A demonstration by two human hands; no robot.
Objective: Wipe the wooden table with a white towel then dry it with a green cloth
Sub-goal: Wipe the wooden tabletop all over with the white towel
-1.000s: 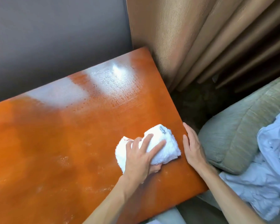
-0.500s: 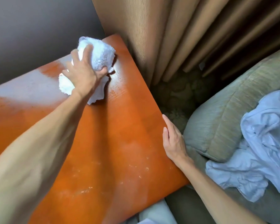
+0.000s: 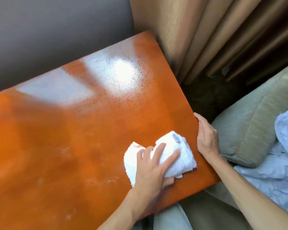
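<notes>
Left hand (image 3: pixel 152 170) grip around white towel (image 3: pixel 176 156), tag (image 3: pixel 176 138) unreadable; right hand (image 3: pixel 206 138) clasping wooden table (image 3: pixel 73 130) edge.

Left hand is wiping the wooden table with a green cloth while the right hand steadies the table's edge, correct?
Not quite: the head view shows the left hand wiping the wooden table with a white towel, not a green cloth. The right hand does steady the edge.
</notes>
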